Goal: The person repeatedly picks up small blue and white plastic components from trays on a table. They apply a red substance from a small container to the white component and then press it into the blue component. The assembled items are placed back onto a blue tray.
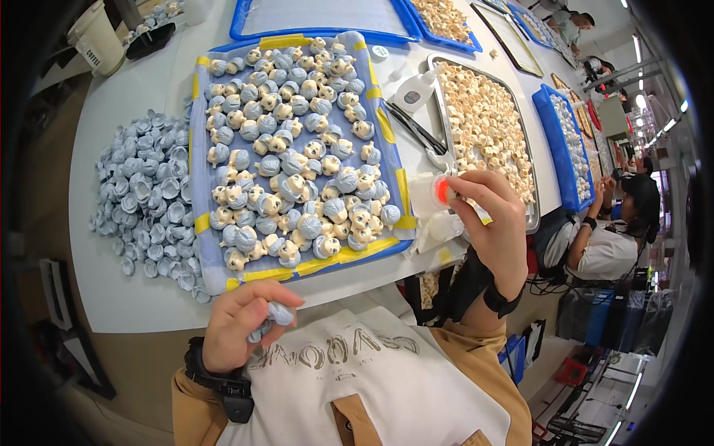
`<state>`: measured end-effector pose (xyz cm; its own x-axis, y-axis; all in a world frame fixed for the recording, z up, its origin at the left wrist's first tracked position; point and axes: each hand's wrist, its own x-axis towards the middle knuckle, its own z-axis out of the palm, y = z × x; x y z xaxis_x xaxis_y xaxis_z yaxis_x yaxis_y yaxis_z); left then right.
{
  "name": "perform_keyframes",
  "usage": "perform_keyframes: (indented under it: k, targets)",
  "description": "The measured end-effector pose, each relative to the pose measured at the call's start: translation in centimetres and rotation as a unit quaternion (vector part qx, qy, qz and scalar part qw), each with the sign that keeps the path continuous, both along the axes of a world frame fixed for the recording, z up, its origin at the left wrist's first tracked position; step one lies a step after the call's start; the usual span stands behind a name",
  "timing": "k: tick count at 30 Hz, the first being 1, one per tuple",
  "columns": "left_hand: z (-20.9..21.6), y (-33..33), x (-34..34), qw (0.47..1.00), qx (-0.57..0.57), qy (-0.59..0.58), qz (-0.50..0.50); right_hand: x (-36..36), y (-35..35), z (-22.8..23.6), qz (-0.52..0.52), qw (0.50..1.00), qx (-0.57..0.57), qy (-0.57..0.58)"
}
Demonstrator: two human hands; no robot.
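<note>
My left hand point(239, 327) is closed around a few pale blue doll hair pieces point(279, 313), held just off the table's front edge. My right hand point(491, 223) is pinched at the mouth of a small clear plastic cup point(424, 196), where a bright red-orange round part point(443, 192) shows. What its fingertips hold, if anything, is hidden. Between my hands lies a blue tray point(297, 276) edged with yellow tape, filled with small doll heads point(294, 186) that have blue hair. Loose pale blue hair pieces point(152, 201) are heaped left of the tray.
Right of the cup, a metal tray point(534, 212) holds many cream-coloured parts. A white bottle point(413, 92) and black-handled tweezers point(416, 128) lie between the trays. At the far left stands a cream cup point(97, 37). A co-worker point(613, 230) sits beyond a blue bin point(554, 149).
</note>
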<state>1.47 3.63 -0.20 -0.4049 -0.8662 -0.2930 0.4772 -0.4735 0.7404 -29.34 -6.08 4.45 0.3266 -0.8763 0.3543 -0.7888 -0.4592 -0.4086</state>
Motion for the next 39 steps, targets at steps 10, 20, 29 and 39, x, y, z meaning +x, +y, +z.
perform_keyframes:
  k: [10,20,29,39]
  targets:
    - [0.5,-0.2,-0.3,0.999,-0.003,-0.024,-0.037,0.3,1.5,-2.6,-0.089,0.989,-0.078,-0.086]
    - [1.8,-1.2,-1.7,0.997,0.047,-0.039,-0.042,6.9,6.0,-2.3,0.176,0.91,0.047,-0.372]
    - [0.9,-0.7,-1.7,0.996,0.015,-0.053,-0.065,9.3,6.0,-1.9,0.249,0.941,-0.077,-0.215]
    - [1.5,-1.2,-1.9,0.993,-0.029,-0.071,-0.095,10.1,5.7,-2.3,0.295,0.935,-0.091,-0.176]
